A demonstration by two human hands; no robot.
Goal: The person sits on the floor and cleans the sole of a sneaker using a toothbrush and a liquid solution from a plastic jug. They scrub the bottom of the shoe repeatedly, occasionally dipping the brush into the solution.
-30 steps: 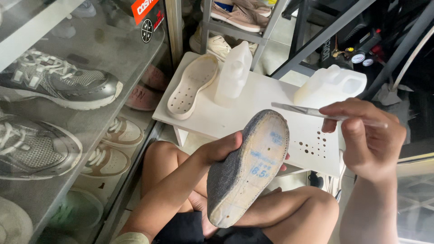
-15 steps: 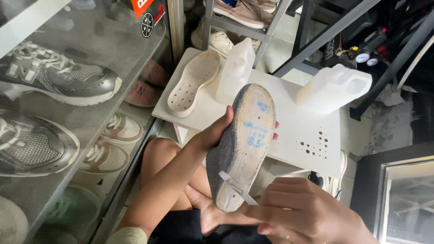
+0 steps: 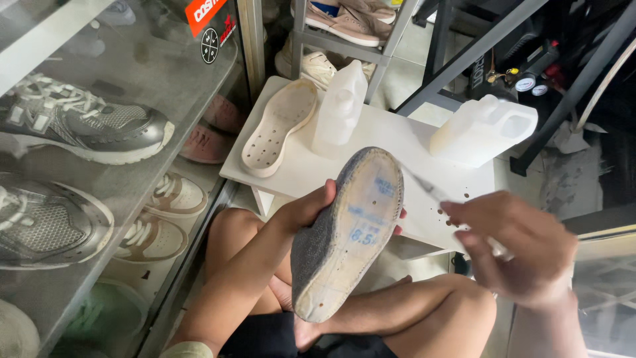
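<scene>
Looking down from head cam at a seated person w/ crossed bare legs. Biggest thing: glass cabinet (image 3: 99,199) on the left, sneakers on its shelves. Next, white board (image 3: 397,152) straight ahead, low, w/ small holes near its right edge. On it stand 2 translucent jugs (image 3: 482,129), one at centre back, one at right, and a cream sole (image 3: 279,126) lies bottom-up at left, dotted w/ holes.

Closer in, left hand (image 3: 311,209) is closed round a shoe upper (image 3: 348,232), gripping its edge, underside facing up. That underside is pale, w/ blue print and grey knit showing along the left rim. It sits over the lap, just in front of the board.

Right hand (image 3: 517,248) is closed on a thin brush (image 3: 430,192); its tip is at the upper's right edge, near the toe end. Contact or not: can't tell.

Judgement: for good work, keep the upper tilted flat to the eye, hold it by the rim only so fingers stay off the pale face, and draw the brush in light even strokes out to the rim, no pooling.
</scene>
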